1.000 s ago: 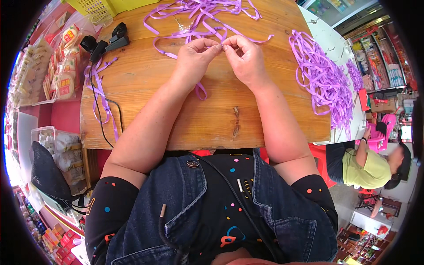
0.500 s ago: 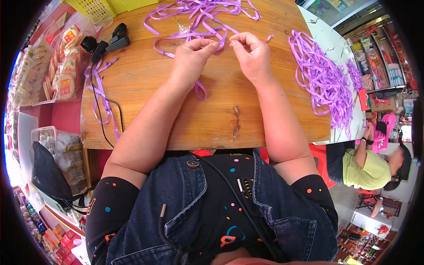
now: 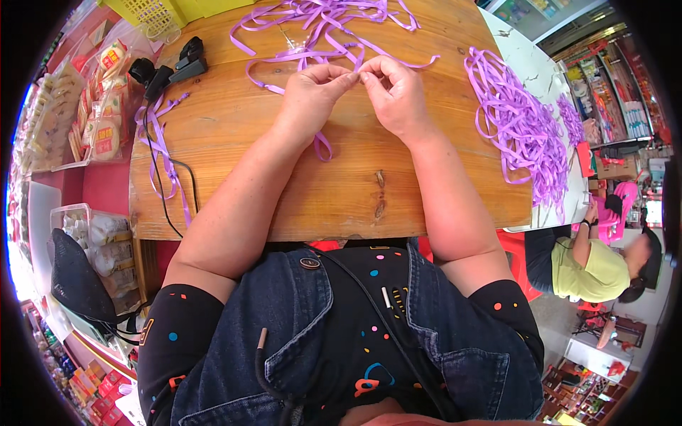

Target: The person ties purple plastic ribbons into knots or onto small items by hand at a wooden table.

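My left hand (image 3: 310, 99) and my right hand (image 3: 395, 98) meet fingertip to fingertip over the wooden table (image 3: 334, 202). Both are closed in a pinch on a thin purple ribbon (image 3: 362, 52). One loose ribbon end sticks out beyond my right fingers, and a loop hangs below my left palm. The exact spot between the fingertips is too small to make out. Just past my hands lies a tangle of purple ribbon (image 3: 327, 15), with a small clear piece (image 3: 295, 48) beside it.
A large heap of purple ribbon (image 3: 515, 128) lies at the table's right edge. On the left are a black clamp-like device (image 3: 188, 60) with a cable and more ribbon strands (image 3: 160, 138). A yellow basket (image 3: 153, 13) stands at the far left. Someone in a yellow-green shirt (image 3: 586, 270) sits at right.
My right hand has moved left, so its fingertips now touch those of my left hand. The ribbon end beyond it shows longer. My left hand has shifted slightly.
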`<state>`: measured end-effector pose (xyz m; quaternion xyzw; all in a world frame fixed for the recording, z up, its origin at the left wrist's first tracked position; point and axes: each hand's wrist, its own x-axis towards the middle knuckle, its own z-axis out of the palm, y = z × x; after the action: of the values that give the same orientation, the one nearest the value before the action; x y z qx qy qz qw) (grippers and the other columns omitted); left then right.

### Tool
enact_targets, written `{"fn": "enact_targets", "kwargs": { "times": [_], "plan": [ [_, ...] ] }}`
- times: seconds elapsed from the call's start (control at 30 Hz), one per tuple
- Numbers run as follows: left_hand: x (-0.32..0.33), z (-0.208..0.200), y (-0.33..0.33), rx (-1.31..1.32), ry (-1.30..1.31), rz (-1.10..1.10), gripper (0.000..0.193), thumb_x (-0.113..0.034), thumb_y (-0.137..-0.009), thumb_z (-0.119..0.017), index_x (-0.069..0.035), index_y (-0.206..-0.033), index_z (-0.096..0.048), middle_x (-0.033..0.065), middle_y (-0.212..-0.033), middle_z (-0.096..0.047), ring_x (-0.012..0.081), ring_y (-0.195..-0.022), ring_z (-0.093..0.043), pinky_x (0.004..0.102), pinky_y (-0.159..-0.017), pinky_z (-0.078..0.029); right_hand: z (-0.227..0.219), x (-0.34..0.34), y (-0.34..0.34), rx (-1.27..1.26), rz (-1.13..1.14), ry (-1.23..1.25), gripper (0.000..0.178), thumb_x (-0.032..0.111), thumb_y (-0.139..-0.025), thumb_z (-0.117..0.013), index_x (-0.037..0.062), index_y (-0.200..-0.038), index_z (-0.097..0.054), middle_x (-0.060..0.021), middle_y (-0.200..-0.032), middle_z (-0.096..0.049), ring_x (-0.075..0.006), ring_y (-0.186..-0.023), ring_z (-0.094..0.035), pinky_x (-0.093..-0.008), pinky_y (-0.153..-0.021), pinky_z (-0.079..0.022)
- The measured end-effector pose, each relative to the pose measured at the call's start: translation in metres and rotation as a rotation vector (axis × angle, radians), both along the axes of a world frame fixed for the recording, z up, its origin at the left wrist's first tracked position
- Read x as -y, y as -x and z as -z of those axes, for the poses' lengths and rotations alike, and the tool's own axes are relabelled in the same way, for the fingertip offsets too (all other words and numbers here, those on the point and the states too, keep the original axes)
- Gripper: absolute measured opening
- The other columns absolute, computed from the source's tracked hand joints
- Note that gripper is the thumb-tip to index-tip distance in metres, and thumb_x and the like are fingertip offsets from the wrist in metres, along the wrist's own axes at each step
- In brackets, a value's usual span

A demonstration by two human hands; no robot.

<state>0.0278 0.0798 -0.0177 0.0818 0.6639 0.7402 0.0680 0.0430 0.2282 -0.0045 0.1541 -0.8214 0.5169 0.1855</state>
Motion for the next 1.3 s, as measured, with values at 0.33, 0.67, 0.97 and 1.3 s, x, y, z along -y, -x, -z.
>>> {"fn": "enact_targets", "kwargs": {
  "times": [0.33,0.67,0.97,1.3],
  "plan": [
    [0.001,0.000,-0.001,0.048,-0.028,0.023,0.013,-0.021,-0.085,-0.062,-0.008,-0.086,-0.065,-0.0091,-0.054,-0.043,0.0003,-0.042,-0.030,0.0187,-0.038,-0.020,-0.004,-0.005,0.001,0.031,-0.021,0.118,0.006,0.001,-0.082,-0.057,0.0006,-0.086,-0.061,0.0001,-0.072,-0.057,-0.0040,-0.063,-0.049,-0.0196,-0.053,-0.040],
    [0.000,0.006,0.001,-0.031,0.029,0.017,0.016,-0.014,-0.084,-0.059,0.001,-0.084,-0.065,0.0005,-0.071,-0.060,0.0049,-0.063,-0.048,0.0211,-0.055,-0.038,0.002,-0.003,0.003,-0.143,-0.035,-0.205,0.009,-0.002,-0.080,-0.057,-0.0006,-0.088,-0.063,-0.0073,-0.075,-0.062,-0.0110,-0.062,-0.056,-0.0232,-0.054,-0.044],
    [-0.003,0.006,0.001,-0.071,0.053,0.021,0.014,-0.015,-0.086,-0.058,-0.002,-0.082,-0.063,-0.0063,-0.061,-0.050,0.0014,-0.053,-0.036,0.0194,-0.045,-0.027,-0.005,-0.005,0.001,-0.210,0.032,-0.382,0.009,0.002,-0.075,-0.058,0.0004,-0.083,-0.061,-0.0097,-0.071,-0.060,-0.0164,-0.058,-0.056,-0.0269,-0.052,-0.044],
    [0.000,-0.005,-0.005,0.068,-0.136,0.148,0.017,-0.020,-0.090,-0.054,-0.005,-0.089,-0.062,-0.0051,-0.059,-0.047,0.0032,-0.048,-0.037,0.0186,-0.043,-0.027,0.003,-0.052,0.027,-0.060,0.303,0.183,0.008,0.006,-0.081,-0.056,0.0010,-0.084,-0.062,-0.0004,-0.072,-0.060,-0.0072,-0.060,-0.052,-0.0209,-0.051,-0.041]
  ]
}}
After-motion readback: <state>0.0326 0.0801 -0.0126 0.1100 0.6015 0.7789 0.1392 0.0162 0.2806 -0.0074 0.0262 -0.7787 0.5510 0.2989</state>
